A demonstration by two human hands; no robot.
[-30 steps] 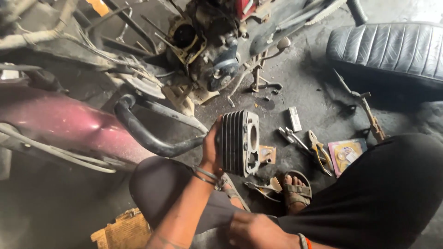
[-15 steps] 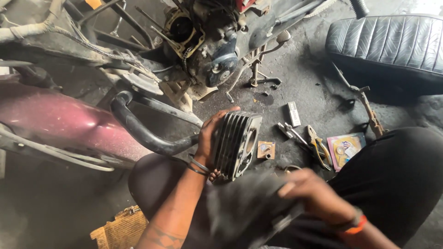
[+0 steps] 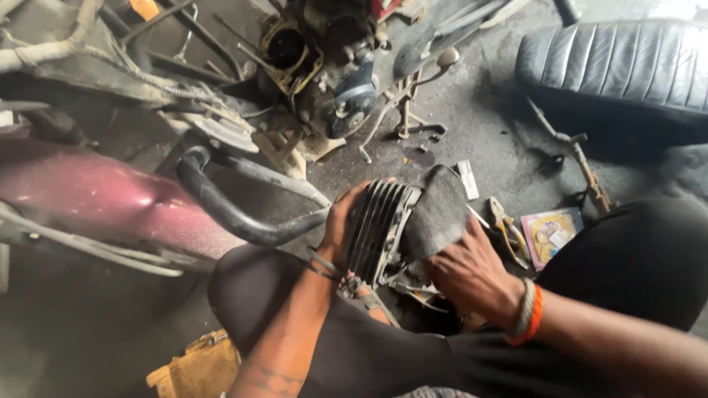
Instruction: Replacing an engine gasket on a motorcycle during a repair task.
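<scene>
My left hand grips the finned side of a grey metal engine cylinder, held on its side above my knees. A dark grey cloth covers the cylinder's open face, and my right hand presses that cloth against it. My right wrist wears an orange and pale band, my left wrist thin dark bands. Both legs are in black trousers.
A maroon motorcycle tank and black frame tube lie at left. The stripped engine stands at top centre. A black seat rests top right. Pliers, a small coloured packet and loose parts lie on the grey floor.
My right hand has come up from the lower edge with the dark cloth and now presses it onto the cylinder's face. My left hand keeps its hold.
</scene>
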